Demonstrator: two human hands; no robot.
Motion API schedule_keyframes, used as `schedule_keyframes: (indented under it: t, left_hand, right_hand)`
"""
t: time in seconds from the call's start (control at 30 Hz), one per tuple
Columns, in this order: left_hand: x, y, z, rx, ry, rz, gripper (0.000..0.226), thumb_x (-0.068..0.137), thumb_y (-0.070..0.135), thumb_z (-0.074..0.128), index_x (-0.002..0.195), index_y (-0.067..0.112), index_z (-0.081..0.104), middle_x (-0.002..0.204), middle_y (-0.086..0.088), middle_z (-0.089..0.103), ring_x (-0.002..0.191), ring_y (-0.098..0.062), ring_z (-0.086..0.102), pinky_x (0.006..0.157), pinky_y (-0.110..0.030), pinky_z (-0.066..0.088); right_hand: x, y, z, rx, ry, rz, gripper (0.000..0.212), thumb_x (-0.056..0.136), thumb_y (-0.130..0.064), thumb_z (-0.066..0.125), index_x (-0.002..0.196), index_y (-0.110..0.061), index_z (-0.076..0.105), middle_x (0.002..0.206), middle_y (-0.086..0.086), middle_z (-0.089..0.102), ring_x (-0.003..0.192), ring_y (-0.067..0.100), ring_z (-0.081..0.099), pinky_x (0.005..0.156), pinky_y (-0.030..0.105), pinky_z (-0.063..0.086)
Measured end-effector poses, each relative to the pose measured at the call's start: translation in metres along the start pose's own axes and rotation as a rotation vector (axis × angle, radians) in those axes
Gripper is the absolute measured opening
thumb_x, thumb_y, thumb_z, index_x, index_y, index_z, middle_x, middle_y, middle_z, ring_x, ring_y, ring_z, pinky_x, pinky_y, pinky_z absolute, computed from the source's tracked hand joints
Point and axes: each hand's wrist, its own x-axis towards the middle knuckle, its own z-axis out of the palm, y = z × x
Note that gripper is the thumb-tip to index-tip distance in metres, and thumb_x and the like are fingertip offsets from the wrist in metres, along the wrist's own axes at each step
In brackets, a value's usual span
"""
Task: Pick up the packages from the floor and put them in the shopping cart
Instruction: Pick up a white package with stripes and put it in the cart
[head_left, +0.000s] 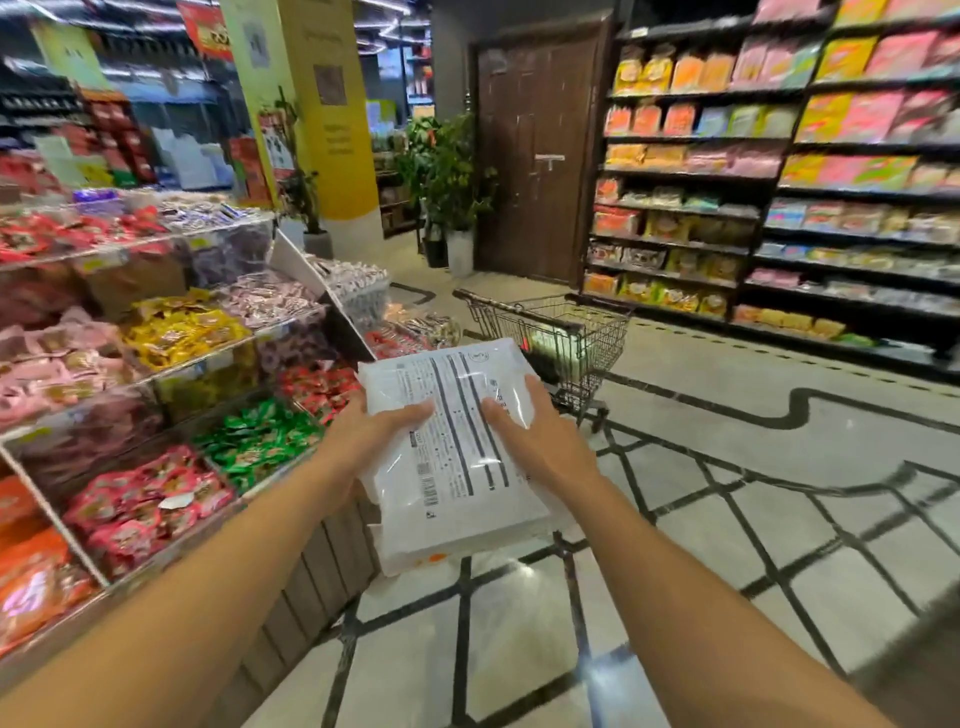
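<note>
I hold a stack of white plastic packages (457, 457) with black printed stripes in front of me, above the floor. My left hand (363, 431) grips the stack's left edge, thumb on top. My right hand (535, 431) presses on the top right side, fingers spread over the wrap. A metal shopping cart (587, 332) stands a short way ahead, just beyond the packages, with something white inside its basket.
A tiered snack display (171, 364) with clear bins runs along my left. Dark shelves of packets (779, 208) line the right. A brown door (535, 150) and potted plants (452, 176) are behind the cart. The tiled floor (727, 519) with black lines stretches to the right.
</note>
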Motion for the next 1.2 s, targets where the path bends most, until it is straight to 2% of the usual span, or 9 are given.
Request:
schedule_keyframes:
  t: [0.1,0.3,0.47,0.6,0.67,0.8,0.93,1.1,1.2]
  left_hand:
    - [0.047,0.0,0.05,0.017,-0.072,0.006,0.068,0.076,0.039,0.09,0.136,0.026,0.06,0.118,0.004,0.077,0.097,-0.017,0.077,0.083,-0.036,0.061]
    - [0.163,0.006,0.144,0.08,-0.23,0.034,0.047,0.087,0.041,0.079,0.129,0.028,0.062,0.104,0.015,0.071,0.083,-0.002,0.069,0.056,-0.016,0.051]
    - [0.263,0.019,0.207,0.114,-0.302,0.027,0.081,0.063,0.07,0.083,0.132,0.032,0.062,0.119,0.007,0.075,0.093,-0.009,0.073,0.071,-0.027,0.054]
    - [0.327,0.032,0.251,0.118,-0.33,0.011,0.05,0.086,0.045,0.077,0.131,0.031,0.06,0.104,0.008,0.076,0.075,-0.004,0.076,0.054,-0.021,0.055]
    - [0.357,0.035,0.271,0.129,-0.332,-0.002,0.05,0.087,0.041,0.078,0.131,0.029,0.059,0.103,0.005,0.076,0.07,-0.007,0.077,0.05,-0.02,0.055]
    - [0.413,0.037,0.31,0.146,-0.333,-0.039,0.056,0.084,0.042,0.081,0.133,0.027,0.059,0.106,0.0,0.079,0.081,-0.018,0.08,0.068,-0.038,0.063]
    - [0.472,0.04,0.36,0.165,-0.336,-0.055,0.047,0.087,0.039,0.078,0.128,0.03,0.057,0.104,0.0,0.078,0.076,-0.015,0.079,0.059,-0.032,0.06]
    - [0.55,0.045,0.426,0.143,-0.29,-0.063,0.047,0.089,0.036,0.075,0.132,0.03,0.057,0.107,0.002,0.077,0.081,-0.014,0.079,0.061,-0.032,0.06]
    - [0.59,0.047,0.454,0.134,-0.244,-0.095,0.056,0.087,0.037,0.077,0.138,0.026,0.056,0.11,0.0,0.078,0.086,-0.016,0.08,0.067,-0.036,0.062]
  right_hand:
    - [0.035,0.036,-0.026,0.012,0.046,0.06,0.094,0.087,-0.088,0.034,0.163,-0.039,0.006,0.157,0.011,0.047,0.139,0.039,0.049,0.108,0.051,0.042]
    - [0.134,0.096,-0.074,-0.015,0.143,0.163,0.097,0.08,-0.095,0.027,0.16,-0.044,0.006,0.15,0.009,0.056,0.132,0.038,0.055,0.108,0.054,0.044]
    - [0.232,0.13,-0.114,0.002,0.195,0.22,0.111,0.06,-0.109,0.017,0.155,-0.052,0.005,0.134,0.008,0.066,0.117,0.035,0.066,0.1,0.056,0.052]
    - [0.292,0.152,-0.143,0.021,0.193,0.244,0.114,0.059,-0.109,0.019,0.156,-0.051,0.008,0.13,0.006,0.069,0.11,0.033,0.069,0.095,0.054,0.056]
    - [0.317,0.162,-0.157,0.029,0.186,0.253,0.115,0.06,-0.108,0.019,0.159,-0.049,0.009,0.14,0.005,0.064,0.116,0.034,0.066,0.098,0.052,0.054]
    - [0.375,0.19,-0.179,0.04,0.189,0.235,0.112,0.066,-0.105,0.024,0.16,-0.046,0.011,0.149,0.002,0.058,0.126,0.035,0.061,0.104,0.05,0.048]
    - [0.441,0.227,-0.204,0.035,0.18,0.243,0.107,0.073,-0.098,0.032,0.162,-0.042,0.009,0.144,0.003,0.062,0.121,0.033,0.065,0.101,0.049,0.05]
    - [0.539,0.272,-0.243,0.001,0.131,0.23,0.115,0.066,-0.103,0.028,0.16,-0.043,0.004,0.137,0.004,0.066,0.113,0.031,0.069,0.1,0.052,0.054]
    - [0.595,0.295,-0.263,-0.025,0.093,0.2,0.104,0.077,-0.094,0.04,0.161,-0.041,0.007,0.14,0.004,0.062,0.119,0.031,0.066,0.1,0.051,0.05]
